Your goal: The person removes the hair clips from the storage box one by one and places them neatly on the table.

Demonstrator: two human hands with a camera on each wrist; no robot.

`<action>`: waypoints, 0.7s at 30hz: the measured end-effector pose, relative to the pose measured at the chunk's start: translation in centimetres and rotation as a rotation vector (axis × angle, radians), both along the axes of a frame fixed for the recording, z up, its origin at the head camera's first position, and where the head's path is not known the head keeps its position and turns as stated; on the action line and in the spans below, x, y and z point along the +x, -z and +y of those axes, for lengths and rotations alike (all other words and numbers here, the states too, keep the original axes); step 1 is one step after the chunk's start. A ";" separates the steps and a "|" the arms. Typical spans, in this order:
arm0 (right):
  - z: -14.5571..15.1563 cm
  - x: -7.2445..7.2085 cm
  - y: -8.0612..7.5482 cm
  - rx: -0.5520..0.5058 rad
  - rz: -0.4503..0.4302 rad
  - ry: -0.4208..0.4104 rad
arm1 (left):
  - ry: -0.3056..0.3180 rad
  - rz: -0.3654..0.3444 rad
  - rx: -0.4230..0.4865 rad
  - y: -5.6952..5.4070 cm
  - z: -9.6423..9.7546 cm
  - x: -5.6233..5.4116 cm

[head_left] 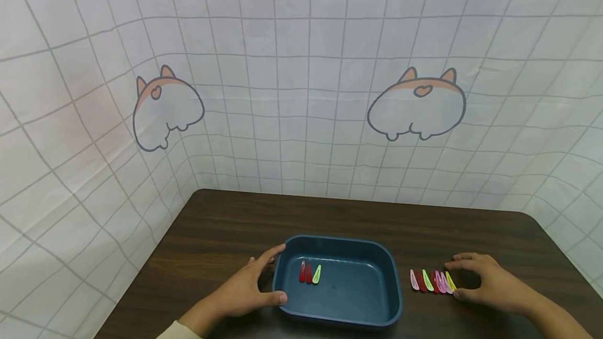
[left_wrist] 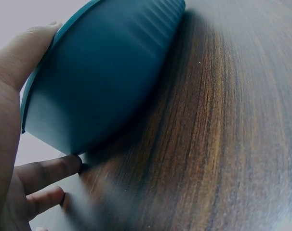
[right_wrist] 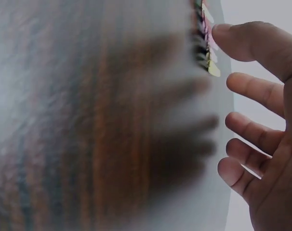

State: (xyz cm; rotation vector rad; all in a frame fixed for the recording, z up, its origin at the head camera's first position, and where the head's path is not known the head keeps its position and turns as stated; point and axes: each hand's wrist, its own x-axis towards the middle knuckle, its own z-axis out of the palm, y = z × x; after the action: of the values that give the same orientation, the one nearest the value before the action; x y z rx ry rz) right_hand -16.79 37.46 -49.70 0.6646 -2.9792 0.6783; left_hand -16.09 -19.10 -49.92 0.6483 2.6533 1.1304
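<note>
Hair clips (head_left: pixel 440 282) in a row just beside right hand (head_left: pixel 490 284), fingers parted, left hand (head_left: pixel 247 286) gripping blue tray (head_left: pixel 353 292)

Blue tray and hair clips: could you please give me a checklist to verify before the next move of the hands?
1. Left hand at the blue tray: ok, thumb and index finger touch its left end.
2. Tray standing on the table: ok.
3. Free room in tray: ok, only three clips lie there, toward the left.
4. Right hand near the row of clips: ok, at its right end.
5. Yellow clip lifted: not ok, it lies in the row.
6. Right thumb touching yellow clip: cannot tell.
</note>
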 end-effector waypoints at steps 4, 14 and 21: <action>-0.3 -0.3 -0.5 -0.017 0.043 -0.011 | 0.000 0.003 0.004 0.0 0.1 -0.1; -3.6 -0.1 -3.1 -0.052 0.124 -0.027 | 0.031 0.022 0.035 -0.2 -0.1 -0.1; -5.7 -0.2 -3.9 -0.053 0.166 -0.040 | 0.026 0.015 0.035 -0.1 0.0 -0.2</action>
State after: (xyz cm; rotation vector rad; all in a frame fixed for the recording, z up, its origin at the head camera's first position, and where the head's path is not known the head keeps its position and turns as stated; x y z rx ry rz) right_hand -17.02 31.80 -45.82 0.7402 -2.7938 0.6670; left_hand -16.28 -19.13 -49.83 0.6982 2.6353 1.1725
